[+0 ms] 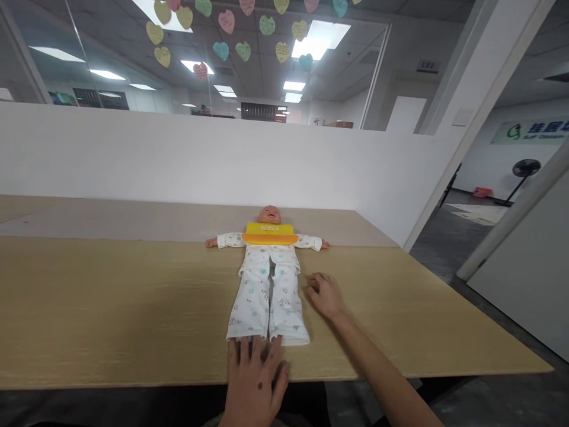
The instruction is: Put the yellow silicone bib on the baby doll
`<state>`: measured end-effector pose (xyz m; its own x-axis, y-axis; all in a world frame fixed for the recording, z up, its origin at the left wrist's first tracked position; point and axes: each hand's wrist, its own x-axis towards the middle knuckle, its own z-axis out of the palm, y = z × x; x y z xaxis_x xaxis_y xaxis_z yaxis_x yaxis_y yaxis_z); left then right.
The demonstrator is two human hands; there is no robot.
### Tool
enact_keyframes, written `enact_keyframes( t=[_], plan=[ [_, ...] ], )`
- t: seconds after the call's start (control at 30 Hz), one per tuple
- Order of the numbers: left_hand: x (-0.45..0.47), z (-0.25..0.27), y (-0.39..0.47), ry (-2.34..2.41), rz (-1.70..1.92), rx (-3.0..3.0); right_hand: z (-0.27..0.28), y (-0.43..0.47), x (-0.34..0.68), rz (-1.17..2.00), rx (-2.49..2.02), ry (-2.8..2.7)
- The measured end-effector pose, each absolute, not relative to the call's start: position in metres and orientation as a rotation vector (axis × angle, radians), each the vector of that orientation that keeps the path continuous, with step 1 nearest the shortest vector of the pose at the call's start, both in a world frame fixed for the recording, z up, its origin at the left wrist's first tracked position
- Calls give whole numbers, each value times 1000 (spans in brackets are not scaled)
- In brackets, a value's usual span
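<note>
A baby doll (pixel 269 215) lies on its back on the table, arms stretched out to both sides. It wears a white printed top (pixel 231 239) and matching white trousers (pixel 251 302). Across its chest lies a yellow bib (pixel 269 230) with an orange lower edge. My left hand (pixel 255 373) is spread flat at the table's front edge, fingertips at the trouser hems. Beside the doll's right-hand trouser leg in view, my right hand (pixel 325 295) rests on the table with fingers loosely bent and apart, holding nothing. The doll's feet do not show.
The wooden table (pixel 133 308) runs wide to the left, with a greyish strip (pixel 133 219) along its back. Behind it stands a white wall (pixel 200 157) with glass above, bearing heart-shaped notes (pixel 226 21). A doorway at right shows a black fan (pixel 526 168).
</note>
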<state>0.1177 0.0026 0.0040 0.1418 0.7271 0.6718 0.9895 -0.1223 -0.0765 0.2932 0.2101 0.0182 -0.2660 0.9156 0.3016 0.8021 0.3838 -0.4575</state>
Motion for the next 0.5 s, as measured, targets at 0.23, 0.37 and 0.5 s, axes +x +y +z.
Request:
enact_keyframes(
  t=[0.23,0.37,0.5],
  plan=[
    [122,3,6,-1643,-828,-1909,21,208,293,269,-1461,-2145],
    [122,-2,7,-1621,-882,-1915,22,207,293,260,-1470,-2142],
    [123,-1,6,-1632,-898,-1921,22,207,293,261,-1475,-2144]
  ],
)
